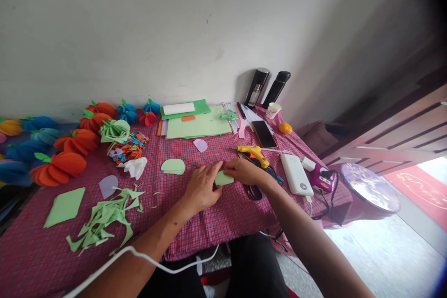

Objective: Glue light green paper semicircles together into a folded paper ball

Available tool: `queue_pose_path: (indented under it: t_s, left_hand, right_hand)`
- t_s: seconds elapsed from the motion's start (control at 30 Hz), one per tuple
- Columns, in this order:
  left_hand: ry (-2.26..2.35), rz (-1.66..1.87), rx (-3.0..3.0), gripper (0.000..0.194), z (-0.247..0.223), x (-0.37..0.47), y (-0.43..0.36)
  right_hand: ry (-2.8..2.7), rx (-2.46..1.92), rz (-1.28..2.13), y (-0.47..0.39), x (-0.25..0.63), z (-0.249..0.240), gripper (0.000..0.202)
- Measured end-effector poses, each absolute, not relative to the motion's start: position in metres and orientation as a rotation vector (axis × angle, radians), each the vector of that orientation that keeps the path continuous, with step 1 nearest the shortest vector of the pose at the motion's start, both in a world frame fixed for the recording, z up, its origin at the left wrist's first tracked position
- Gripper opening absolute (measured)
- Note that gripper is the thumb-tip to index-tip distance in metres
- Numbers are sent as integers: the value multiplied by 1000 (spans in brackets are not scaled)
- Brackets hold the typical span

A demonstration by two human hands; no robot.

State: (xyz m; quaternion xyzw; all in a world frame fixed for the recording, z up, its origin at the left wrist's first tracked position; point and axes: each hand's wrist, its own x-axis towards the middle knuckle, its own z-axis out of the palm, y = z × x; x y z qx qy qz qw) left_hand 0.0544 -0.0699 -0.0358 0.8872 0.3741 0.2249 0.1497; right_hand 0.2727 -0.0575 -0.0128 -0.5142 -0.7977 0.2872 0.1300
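A small light green paper piece (223, 179) lies between my two hands near the front of the table. My left hand (204, 186) grips its left side, with the index finger along the top and the thumb below. Fingers of my right hand (246, 172) are closed on its right end. Left of them is a rounded green paper cutout (173, 166) with a straight lower edge. Green paper scraps (108, 216) are heaped farther left, beside a green paper stack (64, 207). A yellow glue gun (256, 153) rests just beyond my right hand.
Orange paper pumpkins (59, 169) and blue ones crowd the left side. Green paper sheets (199, 125) lie at the back. A phone (264, 134), white power bank (296, 174), purple power strip (323, 178) and paper cup (273, 110) stand right. A white cable (167, 268) crosses my left forearm.
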Motion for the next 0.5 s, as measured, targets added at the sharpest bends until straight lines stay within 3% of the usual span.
queue_pose_path:
  t_s: [0.27, 0.5]
  left_hand:
    - [1030, 660, 2552, 76, -35, 53, -69]
    - [1033, 679, 2539, 55, -32, 54, -71]
  right_hand:
    - [-2334, -1530, 738, -61, 266, -5, 21]
    - [-2352, -1574, 629, -62, 265, -7, 20]
